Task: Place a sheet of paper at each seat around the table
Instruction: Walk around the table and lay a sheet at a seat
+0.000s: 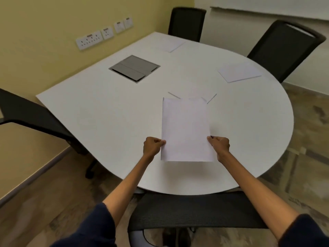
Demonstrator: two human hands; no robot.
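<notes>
So the person is standing behind the near chair (195, 209) and holding a sheet of paper (186, 129) out over the white table (106, 107). The left hand (153, 145) is pinching the sheet's left edge and the right hand (219, 145) is pinching the right edge, both near the bottom, probably so it stays flat and square to the seat instead of flopping. It's hanging just above the tabletop, casting a shadow past its top edge, so it isn't down yet.

Two other sheets are already lying flat: one (239, 72) in front of the chair on the right (284, 49), another (170, 44) by the far chair (187, 22). Each is sitting near the rim, facing its seat. The left chair (35, 116) is looking paperless so far, so I'd guess that spot is next after this one.
</notes>
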